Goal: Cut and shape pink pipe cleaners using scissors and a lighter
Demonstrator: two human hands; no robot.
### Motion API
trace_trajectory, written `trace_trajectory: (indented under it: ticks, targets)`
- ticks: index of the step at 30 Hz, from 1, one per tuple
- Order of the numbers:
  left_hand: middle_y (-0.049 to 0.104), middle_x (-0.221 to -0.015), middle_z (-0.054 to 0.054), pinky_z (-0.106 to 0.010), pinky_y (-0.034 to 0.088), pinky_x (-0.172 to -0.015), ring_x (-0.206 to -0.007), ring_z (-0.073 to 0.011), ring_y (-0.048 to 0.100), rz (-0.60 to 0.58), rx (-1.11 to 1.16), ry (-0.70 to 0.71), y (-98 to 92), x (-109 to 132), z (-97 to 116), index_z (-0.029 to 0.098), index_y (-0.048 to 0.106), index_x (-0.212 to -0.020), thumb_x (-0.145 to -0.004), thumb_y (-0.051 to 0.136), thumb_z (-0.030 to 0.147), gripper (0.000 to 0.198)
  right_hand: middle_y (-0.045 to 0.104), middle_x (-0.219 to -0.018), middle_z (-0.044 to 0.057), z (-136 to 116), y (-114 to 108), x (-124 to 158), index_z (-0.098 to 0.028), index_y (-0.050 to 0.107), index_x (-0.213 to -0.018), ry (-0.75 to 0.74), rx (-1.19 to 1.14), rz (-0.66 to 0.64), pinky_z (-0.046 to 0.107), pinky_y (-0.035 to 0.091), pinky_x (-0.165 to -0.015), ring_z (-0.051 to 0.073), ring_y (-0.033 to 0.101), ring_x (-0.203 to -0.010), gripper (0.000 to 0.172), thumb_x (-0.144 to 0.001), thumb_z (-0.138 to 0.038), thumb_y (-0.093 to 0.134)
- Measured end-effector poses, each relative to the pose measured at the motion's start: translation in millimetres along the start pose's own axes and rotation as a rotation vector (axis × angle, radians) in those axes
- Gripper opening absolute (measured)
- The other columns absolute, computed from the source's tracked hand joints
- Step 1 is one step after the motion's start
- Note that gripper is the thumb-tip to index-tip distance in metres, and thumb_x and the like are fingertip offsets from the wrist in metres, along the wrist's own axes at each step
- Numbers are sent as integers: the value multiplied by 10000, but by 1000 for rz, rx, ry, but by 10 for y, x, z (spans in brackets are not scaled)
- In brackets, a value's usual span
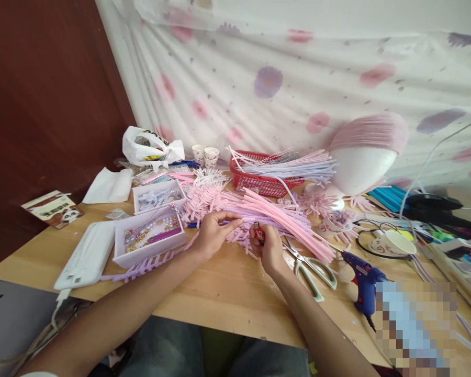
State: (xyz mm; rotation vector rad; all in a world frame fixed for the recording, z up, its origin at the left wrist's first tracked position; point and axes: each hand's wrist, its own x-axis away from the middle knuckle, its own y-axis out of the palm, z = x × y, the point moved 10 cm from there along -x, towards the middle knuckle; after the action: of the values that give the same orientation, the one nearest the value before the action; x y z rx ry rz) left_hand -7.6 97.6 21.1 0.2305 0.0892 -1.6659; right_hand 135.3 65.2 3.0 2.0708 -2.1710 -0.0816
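Observation:
My left hand (214, 230) rests on the wooden table (227, 285), its fingers pinched on a thin pink pipe cleaner at the edge of a big pile of pink and lilac pipe cleaners (275, 214). My right hand (267, 248) is closed round a small red lighter (258, 230), held upright just right of the left hand's fingertips. A lilac fringed strip (141, 264) trails left from under my left wrist.
Scissors (310, 267) and a blue glue gun (363, 280) lie to the right. White trays of beads (149, 235) and a white power bank (86, 254) sit on the left. A red basket (262, 180), paper cups (206, 154) and a foam head (363, 157) stand behind.

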Motion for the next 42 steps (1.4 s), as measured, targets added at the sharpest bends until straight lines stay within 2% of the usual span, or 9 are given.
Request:
trace_trajectory:
  ticks: [5, 12, 17, 23, 28, 33, 38, 42]
  targets:
    - [767, -812, -53, -309, 533, -783, -771, -190, 686, -11, 9, -6, 18, 4, -1, 167, 788, -797, -715, 789, 331, 184, 254, -487, -76, 35, -30, 0, -213, 417, -563, 29, -62, 42, 224, 109, -405, 68, 163, -409, 402, -820, -520, 450]
    - [769, -825, -54, -314, 537, -789, -788, -197, 689, -23, 15, -17, 36, 6, 2, 173, 791, -814, -718, 790, 353, 204, 261, -495, -68, 124, 16, 6, -210, 425, -572, 58, -107, -29, 216, 106, -402, 73, 163, -423, 318, -802, -426, 464]
    - [767, -822, -57, -312, 538, -780, -781, -195, 688, -11, 17, -19, 23, 8, -7, 170, 787, -801, -713, 793, 345, 196, 241, -493, -77, 133, 2, 4, -217, 396, -567, 67, -111, 2, 212, 101, -401, 70, 149, -417, 401, -833, -513, 445]
    - [769, -838, -63, -308, 537, -768, -801, -202, 692, -8, 6, -20, 19, 7, -34, 170, 789, -813, -715, 796, 353, 208, 261, -484, -69, 106, 20, 3, -215, 407, -547, 54, -109, -14, 217, 116, -390, 76, 171, -419, 320, -784, -422, 465]
    - [765, -840, -60, -311, 531, -790, -818, -203, 690, -11, -11, -4, 5, 0, -55, 173, 789, -828, -714, 802, 363, 222, 255, -468, -76, 136, 11, -4, -213, 414, -541, 80, -153, 3, 213, 95, -389, 65, 155, -396, 408, -802, -523, 460]
    - [758, -800, -55, -319, 533, -789, -803, -206, 689, -8, -19, 0, 4, -4, -46, 172, 787, -814, -713, 800, 370, 223, 254, -478, -73, 135, 36, 6, -211, 421, -554, 83, -147, -31, 209, 114, -391, 70, 154, -409, 321, -787, -429, 459]
    - [768, -827, -60, -315, 532, -786, -804, -204, 690, -2, -14, 0, 16, 5, 0, 177, 790, -802, -713, 795, 368, 211, 263, -492, -70, 165, 2, 11, -214, 415, -568, 83, -147, 0, 209, 112, -392, 76, 170, -418, 366, -818, -478, 452]
    - [768, -819, -59, -316, 532, -780, -795, -204, 690, -5, -6, -3, 22, 9, 7, 180, 791, -791, -711, 793, 359, 196, 267, -483, -66, 144, 28, 22, -213, 417, -555, 67, -135, -5, 211, 129, -390, 79, 187, -416, 339, -804, -439, 463]
